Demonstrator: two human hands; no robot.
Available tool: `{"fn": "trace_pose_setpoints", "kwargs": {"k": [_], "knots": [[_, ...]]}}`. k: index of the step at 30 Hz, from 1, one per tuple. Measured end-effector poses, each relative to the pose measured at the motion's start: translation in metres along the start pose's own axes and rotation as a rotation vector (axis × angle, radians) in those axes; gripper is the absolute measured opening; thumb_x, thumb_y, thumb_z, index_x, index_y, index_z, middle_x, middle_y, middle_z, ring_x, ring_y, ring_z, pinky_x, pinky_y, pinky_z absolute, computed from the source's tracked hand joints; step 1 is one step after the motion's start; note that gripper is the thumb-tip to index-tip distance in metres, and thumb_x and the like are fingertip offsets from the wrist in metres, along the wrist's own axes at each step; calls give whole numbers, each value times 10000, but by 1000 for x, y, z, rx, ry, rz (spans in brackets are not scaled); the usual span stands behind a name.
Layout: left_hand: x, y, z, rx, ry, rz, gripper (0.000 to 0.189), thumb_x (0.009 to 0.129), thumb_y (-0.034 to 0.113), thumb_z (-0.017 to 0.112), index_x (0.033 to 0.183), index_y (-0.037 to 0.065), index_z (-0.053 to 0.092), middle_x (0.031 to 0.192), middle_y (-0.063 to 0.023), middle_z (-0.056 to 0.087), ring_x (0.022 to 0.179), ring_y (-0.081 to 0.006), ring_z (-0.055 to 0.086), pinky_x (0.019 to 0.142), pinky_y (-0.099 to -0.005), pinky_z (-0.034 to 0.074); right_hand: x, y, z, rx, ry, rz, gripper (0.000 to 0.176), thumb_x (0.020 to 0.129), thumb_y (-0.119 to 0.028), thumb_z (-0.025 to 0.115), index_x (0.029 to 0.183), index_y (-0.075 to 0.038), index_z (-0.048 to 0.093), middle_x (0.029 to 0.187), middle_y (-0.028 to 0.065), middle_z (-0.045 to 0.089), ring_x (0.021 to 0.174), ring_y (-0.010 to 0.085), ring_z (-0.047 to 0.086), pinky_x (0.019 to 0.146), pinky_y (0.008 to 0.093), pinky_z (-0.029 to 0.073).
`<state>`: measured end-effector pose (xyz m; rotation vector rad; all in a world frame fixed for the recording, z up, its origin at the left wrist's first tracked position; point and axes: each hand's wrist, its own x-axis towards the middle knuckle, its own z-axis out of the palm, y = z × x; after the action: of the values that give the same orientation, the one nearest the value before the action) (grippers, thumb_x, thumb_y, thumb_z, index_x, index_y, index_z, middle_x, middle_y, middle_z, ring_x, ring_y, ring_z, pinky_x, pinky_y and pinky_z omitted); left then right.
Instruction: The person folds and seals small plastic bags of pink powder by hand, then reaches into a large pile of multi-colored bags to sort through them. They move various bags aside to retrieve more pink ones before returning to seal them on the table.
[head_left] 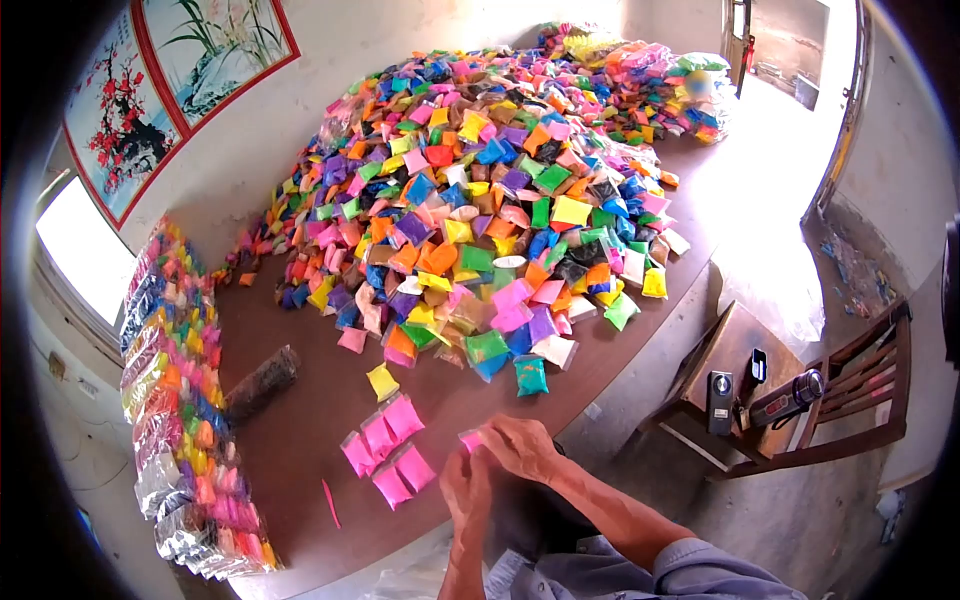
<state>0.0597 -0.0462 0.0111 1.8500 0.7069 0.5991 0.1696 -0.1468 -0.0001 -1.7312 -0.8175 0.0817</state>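
A small pink packet is pinched between my two hands above the table's near edge; my fingers cover most of it. My left hand is closed at its lower side, and my right hand is closed at its right side. To the left of my hands lie several pink packets in clear wrapping, set close together in two rows. A yellow packet lies just beyond them. A thin pink strip rests on the table to their left.
A large heap of coloured packets covers the brown table. Stacked bagged packets line its left edge, near a dark wrapped bundle. At right stand a wooden stool holding a flask and a wooden chair.
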Motion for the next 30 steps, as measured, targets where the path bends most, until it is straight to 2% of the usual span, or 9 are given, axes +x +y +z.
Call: {"fn": "trace_pose_setpoints", "kwargs": {"k": [5, 7, 11, 13, 17, 23, 25, 29, 30], "knots": [[-3, 15, 1, -223, 10, -35, 289, 1013, 254, 674, 1008, -34, 696, 833, -65, 684, 756, -139, 587, 667, -346, 486, -2, 9, 4, -32, 23, -81, 203, 1007, -246, 673, 982, -46, 692, 877, 175, 707, 792, 405, 694, 648, 464, 536], [-3, 22, -4, -215, -14, -109, 293, 1024, 263, 672, 1021, -29, 703, 849, -20, 662, 775, -105, 565, 661, -305, 472, -2, 8, 3, 13, -11, -96, 114, 969, -174, 676, 967, -61, 695, 847, 156, 679, 781, 385, 679, 652, 435, 530], [0, 3, -1, -205, 26, -52, 283, 1021, 256, 677, 983, -25, 687, 809, -17, 621, 752, -103, 538, 639, -293, 446, 0, 5, -1, 0, -46, -94, 117, 973, -175, 671, 980, -63, 703, 838, 153, 673, 785, 384, 679, 661, 424, 534], [1, -9, -1, -179, 33, -53, 281, 1014, 249, 683, 933, -19, 667, 781, -8, 585, 729, -102, 505, 625, -296, 426, 2, 7, 1, -15, -39, -170, 133, 976, -179, 663, 961, -53, 703, 835, 155, 671, 788, 375, 685, 654, 416, 533], [2, -19, -1, -137, 39, -19, 289, 1000, 247, 694, 900, -19, 647, 753, -10, 556, 711, -109, 484, 612, -308, 414, 0, 2, 1, 24, -14, -85, 146, 980, -175, 667, 942, -37, 699, 808, 159, 650, 728, 349, 668, 623, 402, 512], [-2, 17, -3, 44, -57, 4, 289, 981, 248, 700, 925, -32, 654, 744, -71, 601, 714, -135, 521, 629, -349, 459, 0, 8, 3, 24, 68, -34, 141, 982, -152, 679, 939, -18, 695, 776, 170, 610, 636, 305, 587, 588, 380, 466], [-1, 14, -1, 14, -15, 45, 284, 1005, 211, 679, 845, -7, 593, 708, -58, 518, 700, -118, 442, 604, -341, 406, 1, 2, 2, 22, 14, 39, 217, 1001, -240, 673, 945, -32, 697, 839, 187, 673, 782, 406, 681, 648, 447, 517], [-1, 6, 0, -44, 14, 7, 286, 1005, 191, 670, 825, -6, 570, 707, -55, 520, 708, -118, 440, 602, -342, 404, 3, -3, 3, 65, 11, 13, 227, 998, -265, 677, 958, -44, 712, 857, 172, 700, 792, 390, 700, 662, 430, 537], [-1, -5, 0, 8, 6, 0, 246, 990, 206, 676, 919, -22, 620, 770, -136, 598, 730, -179, 537, 646, -372, 459, 4, -5, 1, 44, 2, 20, 230, 997, -272, 677, 959, -49, 717, 864, 167, 709, 796, 383, 707, 671, 426, 545]]}}
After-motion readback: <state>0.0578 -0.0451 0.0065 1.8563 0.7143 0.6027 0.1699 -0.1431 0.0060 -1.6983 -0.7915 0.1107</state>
